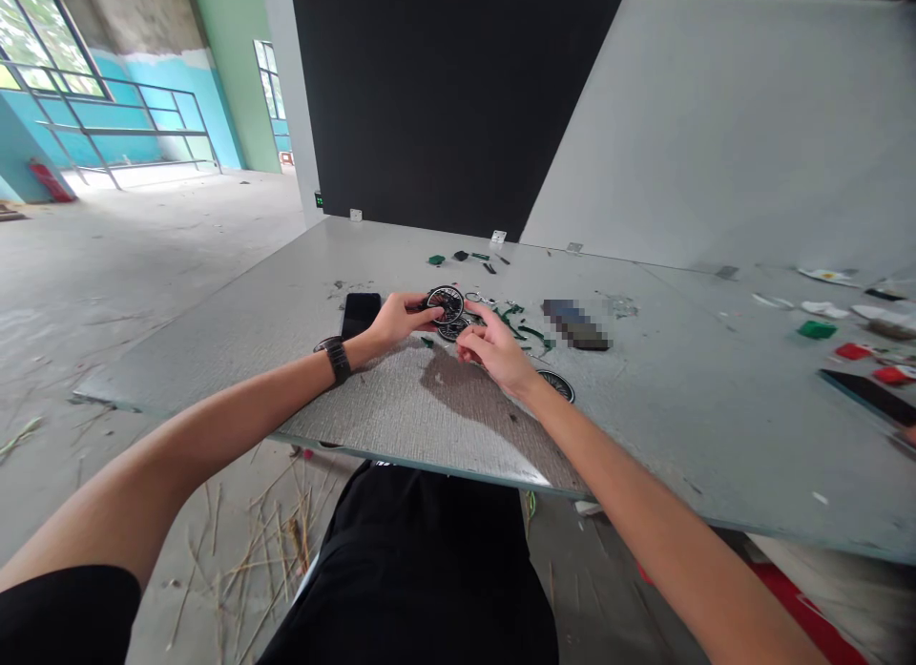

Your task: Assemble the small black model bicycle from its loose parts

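A small black spoked wheel is held upright between the thumb and fingers of my left hand. My right hand is just to its right, its index finger stretched toward the wheel's rim and the other fingers curled; whether they hold anything small is hidden. Below the held wheel, partly covered, is another spoked wheel. Green model parts lie beyond my right hand. A third wheel rests on the table beside my right wrist.
On the grey table, a black phone lies left of my left hand. A pixelated object is to the right. Small green and black pieces lie farther back. At the far right are a green piece, red pieces and a dark tablet-like object.
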A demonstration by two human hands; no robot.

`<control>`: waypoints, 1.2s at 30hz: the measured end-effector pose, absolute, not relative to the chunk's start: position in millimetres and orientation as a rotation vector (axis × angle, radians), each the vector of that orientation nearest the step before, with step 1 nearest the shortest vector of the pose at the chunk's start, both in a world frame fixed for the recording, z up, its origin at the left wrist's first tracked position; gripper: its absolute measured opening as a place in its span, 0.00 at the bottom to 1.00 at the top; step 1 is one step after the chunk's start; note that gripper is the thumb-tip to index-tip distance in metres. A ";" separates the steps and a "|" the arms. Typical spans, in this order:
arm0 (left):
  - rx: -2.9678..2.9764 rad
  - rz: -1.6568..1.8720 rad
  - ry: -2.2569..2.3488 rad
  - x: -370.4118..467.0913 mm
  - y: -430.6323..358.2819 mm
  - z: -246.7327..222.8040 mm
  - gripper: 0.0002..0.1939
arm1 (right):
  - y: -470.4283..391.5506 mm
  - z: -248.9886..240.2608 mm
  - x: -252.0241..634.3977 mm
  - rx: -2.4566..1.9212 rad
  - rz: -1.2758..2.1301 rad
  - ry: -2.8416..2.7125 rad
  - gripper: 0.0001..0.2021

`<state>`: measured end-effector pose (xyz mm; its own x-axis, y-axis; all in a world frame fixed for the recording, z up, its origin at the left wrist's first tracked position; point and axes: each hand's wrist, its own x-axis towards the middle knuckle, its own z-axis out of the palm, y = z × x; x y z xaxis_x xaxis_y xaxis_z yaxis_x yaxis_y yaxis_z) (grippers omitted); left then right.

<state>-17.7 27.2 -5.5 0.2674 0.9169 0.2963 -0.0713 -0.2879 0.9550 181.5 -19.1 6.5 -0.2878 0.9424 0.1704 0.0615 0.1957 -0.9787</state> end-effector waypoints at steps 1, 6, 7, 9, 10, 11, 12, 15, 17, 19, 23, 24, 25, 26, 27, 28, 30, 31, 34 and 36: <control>1.508 1.213 0.828 -17.5 26.7 -5.3 0.11 | -17.7 5.6 182.3 -0.985 1.162 -1.574 0.32; 1.579 1.196 0.837 -16.7 25.9 -5.7 0.12 | -11.7 2.1 185.9 -1.000 0.805 -1.659 0.24; 1.604 1.192 0.834 -16.6 25.7 -6.1 0.13 | -11.5 2.2 186.0 -1.012 0.758 -1.688 0.22; 1.652 1.182 0.829 -16.6 25.0 -6.8 0.12 | -12.5 3.2 185.2 -1.036 0.675 -1.746 0.20; 1.671 1.178 0.828 -16.5 24.6 -7.1 0.12 | -13.5 4.0 184.4 -1.043 0.640 -1.766 0.20; 1.687 1.174 0.832 -16.5 24.1 -7.2 0.12 | -14.7 5.0 183.4 -1.046 0.610 -1.774 0.19; 1.701 1.170 0.839 -16.5 23.6 -7.2 0.12 | -15.9 5.9 182.4 -1.047 0.585 -1.776 0.18; 1.734 1.162 0.860 -16.2 22.3 -6.8 0.12 | -18.4 8.0 179.9 -1.043 0.535 -1.774 0.17; 1.751 1.164 0.858 -15.8 22.1 -6.8 0.13 | -18.5 8.1 179.0 -1.042 0.543 -1.764 0.16; 1.772 1.168 0.845 -15.2 22.5 -7.6 0.14 | -17.9 7.5 178.4 -1.043 0.575 -1.743 0.16; 1.804 1.178 0.806 -13.8 23.1 -10.2 0.14 | -16.9 6.5 177.0 -1.050 0.609 -1.702 0.16; 1.802 1.182 0.800 -13.4 22.8 -10.6 0.15 | -16.9 6.6 176.6 -1.052 0.608 -1.694 0.15; 1.798 1.187 0.797 -13.0 22.4 -10.8 0.15 | -17.1 6.7 176.2 -1.052 0.603 -1.689 0.15; 1.795 1.191 0.796 -12.7 21.9 -10.8 0.15 | -17.2 6.9 175.9 -1.052 0.597 -1.686 0.15; 1.797 1.195 0.798 -12.4 21.3 -10.8 0.15 | -17.4 7.0 175.7 -1.050 0.589 -1.685 0.15; 1.804 1.198 0.802 -12.2 20.6 -10.6 0.15 | -17.4 7.1 175.5 -1.050 0.580 -1.687 0.15; 1.830 1.207 0.815 -12.1 19.4 -10.0 0.15 | -17.5 6.9 175.6 -1.055 0.558 -1.694 0.14; 1.848 1.211 0.823 -12.2 18.8 -9.6 0.15 | -17.4 6.7 175.7 -1.057 0.544 -1.699 0.14; 1.912 1.212 0.856 -12.4 17.0 -7.8 0.15 | -17.5 5.8 176.1 -1.054 0.475 -1.722 0.14; 1.956 1.207 0.880 -12.3 15.3 -6.3 0.15 | -18.1 5.6 176.0 -1.046 0.411 -1.749 0.13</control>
